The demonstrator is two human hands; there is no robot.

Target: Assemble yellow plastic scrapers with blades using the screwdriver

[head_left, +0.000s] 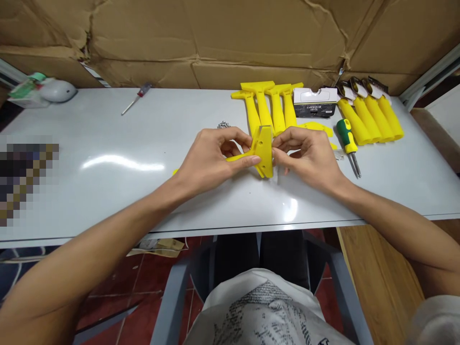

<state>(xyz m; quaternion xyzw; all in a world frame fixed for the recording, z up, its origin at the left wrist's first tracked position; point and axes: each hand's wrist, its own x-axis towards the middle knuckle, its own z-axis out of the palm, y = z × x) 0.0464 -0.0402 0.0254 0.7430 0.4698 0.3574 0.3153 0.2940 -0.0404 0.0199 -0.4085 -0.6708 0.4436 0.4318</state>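
Over the middle of the white table, my left hand [212,158] is closed round the handle of a yellow scraper [265,155], its thumb pressed on the head. The head stands upright with two small holes facing the camera and a thin strip along its right edge. At that edge my right hand [311,155] is closed, thumb and fingertips against it; anything small between those fingertips is hidden. Just behind the hands lie several yellow scraper handles [264,105], and flat yellow pieces [314,127] lie partly behind my right hand.
A black and white box [315,103] stands behind my right hand. To its right are several yellow handles [372,120] with dark ends and a green-yellow screwdriver [347,136]. Farther left lie small metal parts [223,124], another screwdriver [138,96] and a grey-white rounded object [58,90].
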